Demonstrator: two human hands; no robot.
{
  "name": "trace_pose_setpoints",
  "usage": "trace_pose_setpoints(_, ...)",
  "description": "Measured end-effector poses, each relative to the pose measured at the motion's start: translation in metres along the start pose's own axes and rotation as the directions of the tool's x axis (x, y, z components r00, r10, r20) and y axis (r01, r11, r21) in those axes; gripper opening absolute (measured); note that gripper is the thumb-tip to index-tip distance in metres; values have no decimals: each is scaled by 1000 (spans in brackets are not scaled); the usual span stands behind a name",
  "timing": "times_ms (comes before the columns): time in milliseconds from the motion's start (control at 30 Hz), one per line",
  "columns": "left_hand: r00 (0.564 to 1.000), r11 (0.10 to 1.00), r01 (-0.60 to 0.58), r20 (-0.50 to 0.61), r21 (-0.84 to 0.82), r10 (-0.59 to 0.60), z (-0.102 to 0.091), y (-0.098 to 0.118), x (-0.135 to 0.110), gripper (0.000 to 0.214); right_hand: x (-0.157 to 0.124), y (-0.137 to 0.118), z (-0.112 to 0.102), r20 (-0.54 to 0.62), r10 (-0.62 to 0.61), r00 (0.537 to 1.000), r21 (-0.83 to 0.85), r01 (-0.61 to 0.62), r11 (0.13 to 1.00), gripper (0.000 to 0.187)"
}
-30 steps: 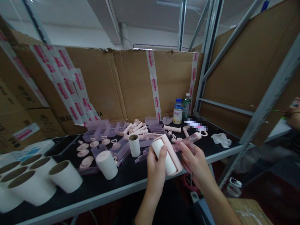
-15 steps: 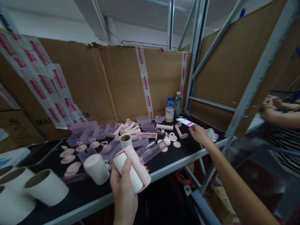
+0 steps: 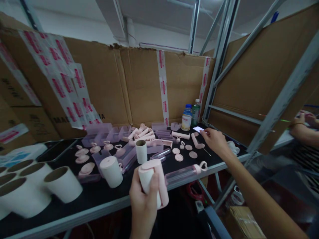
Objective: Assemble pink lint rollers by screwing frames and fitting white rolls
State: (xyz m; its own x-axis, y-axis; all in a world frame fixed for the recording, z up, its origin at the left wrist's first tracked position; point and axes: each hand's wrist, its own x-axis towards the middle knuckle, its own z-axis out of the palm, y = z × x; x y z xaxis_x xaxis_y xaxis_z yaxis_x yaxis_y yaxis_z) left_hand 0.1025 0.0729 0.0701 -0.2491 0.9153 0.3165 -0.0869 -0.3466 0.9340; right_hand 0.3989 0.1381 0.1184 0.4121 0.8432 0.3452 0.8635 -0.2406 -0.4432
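Left hand (image 3: 143,196) curled snug round a white roll (image 3: 146,177) in a pink holder (image 3: 162,181), by the table's front edge (image 3: 99,211); probably light, stiff, kinda slick, so grip mid-body. Right hand (image 3: 215,141) half-curled at the phone (image 3: 197,129), can't tell if it's pinching

Counted one white paper roll in a pale pink, curved plastic holder (image 3: 161,182); one flat phone with a lit screen (image 3: 197,129); one slender white paper roll standing on end (image 3: 142,153); one stout white roll with a pale pink top (image 3: 111,174). At left, at least six white paper rolls with brown cardboard cores (image 3: 66,187). Also four pale pink, round plastic lids with loops (image 3: 95,150); at least four thin pale pink discs (image 3: 193,155); two plastic bottles (image 3: 186,119), one blue-capped, one white-capped. Pale pink plastic rods (image 3: 147,133): heaped, too overlapped to count.
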Motion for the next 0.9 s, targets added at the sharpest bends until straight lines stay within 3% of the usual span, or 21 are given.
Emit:
trace_pose_setpoints(67,986,984,-140,107,115,127,-1,4,-4,26,-35,-32,-17,-21,-169,985,118,170,978,45)
trace_pose_setpoints(133,955,955,-237,222,175,197,-3,9,-9,23,-72,-64,-33,-37,-449,893,387,427,817,44)
trace_pose_setpoints(200,923,929,-312,296,200,246,-5,13,-14,27,-104,-90,-44,35,-634,773,466,548,694,43)
trace_pose_setpoints(300,886,895,-398,339,200,318,-10,19,-19,34,-128,-112,-51,163,-774,612,469,642,606,45)
trace_pose_setpoints(400,882,886,-413,334,211,332,-18,24,-20,35,-131,-118,-52,220,-822,525,446,695,564,44)
trace_pose_setpoints(533,861,850,-465,351,247,369,-30,32,-19,38,-131,-121,-55,248,-851,463,399,752,525,48)
trace_pose_setpoints(700,814,768,-554,404,321,418,-41,40,-20,33,-137,-128,-58,266,-862,432,385,772,506,56)
trace_pose_setpoints(900,763,680,-633,446,369,468,-53,42,-23,35,-146,-133,-54,250,-861,443,490,708,508,53)
